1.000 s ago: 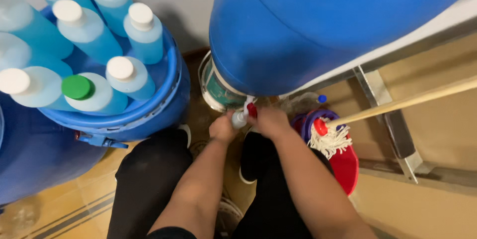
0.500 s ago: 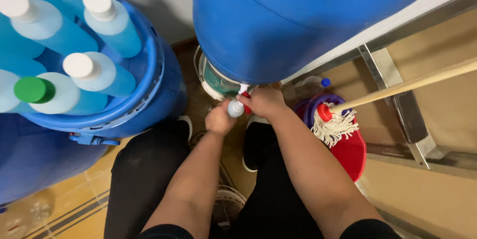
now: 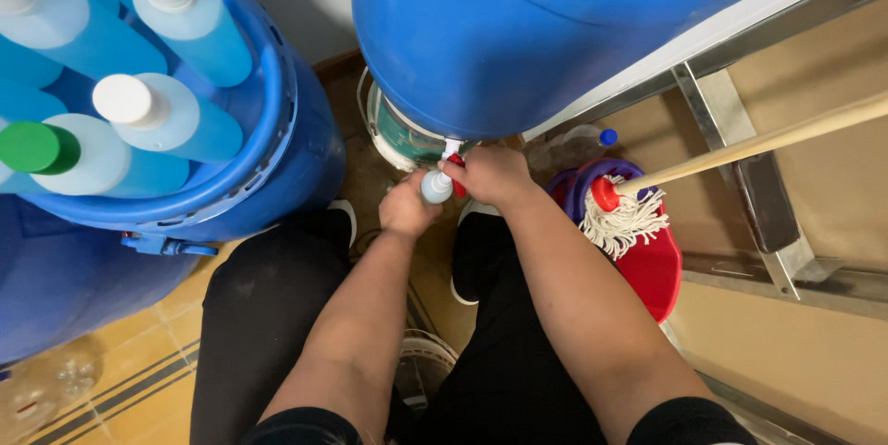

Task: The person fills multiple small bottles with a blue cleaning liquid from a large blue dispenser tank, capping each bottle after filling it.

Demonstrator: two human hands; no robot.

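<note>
My left hand [image 3: 405, 209] grips a small bottle of pale blue liquid [image 3: 436, 187] and holds it up under the white tap [image 3: 451, 149] at the bottom of a big blue drum [image 3: 555, 29]. My right hand [image 3: 495, 175] is closed on the tap's red handle [image 3: 458, 188]. Both forearms reach forward over my knees in black trousers. The bottle's lower part is hidden by my left hand.
A blue tub [image 3: 277, 130] at the left holds several upright bottles of blue liquid with white caps and one green cap [image 3: 32, 146]. A white bucket [image 3: 398, 130] stands under the drum. A red mop bucket [image 3: 652, 260] with a wooden-handled mop [image 3: 768, 140] sits at the right beside a metal frame [image 3: 740, 177].
The view has shifted closer and to the right. Both hands stay at the tap, with the bottle held a little nearer under the spout.
</note>
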